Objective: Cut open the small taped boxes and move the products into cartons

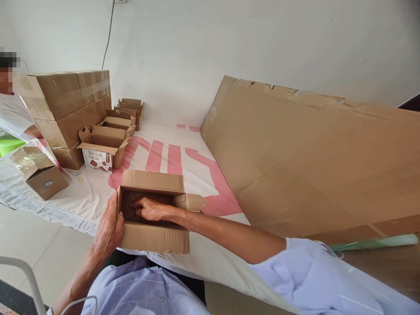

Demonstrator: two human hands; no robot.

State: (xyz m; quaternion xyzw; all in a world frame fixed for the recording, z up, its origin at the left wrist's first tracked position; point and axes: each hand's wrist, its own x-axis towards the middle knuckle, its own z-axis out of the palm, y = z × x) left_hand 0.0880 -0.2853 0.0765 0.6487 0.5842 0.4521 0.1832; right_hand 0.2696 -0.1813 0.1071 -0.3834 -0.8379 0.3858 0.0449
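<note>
Now: two hands on an open carton

We see a small brown corrugated cardboard box [154,214] lying open-topped at the near edge of the white and pink cloth-covered table [170,157]. Its long axis runs left to right across our view, its mouth faces up, and its flaps are spread outward.

Our left hand [108,229] lies flat against the box's left end wall, fingers together and pointing up and away, thumb on the near side, so it presses rather than pinches. Our right hand [151,209] reaches in from the right, forearm crossing the near flap, palm down, fingers curled and pressed onto the inner bottom panels; nothing shows in its grasp.

Beyond the left hand stand more small open cardboard cartons [105,146] and a stack of taped brown boxes [65,109]. To the right of the right arm, a large flat cardboard sheet [311,162] leans.
</note>
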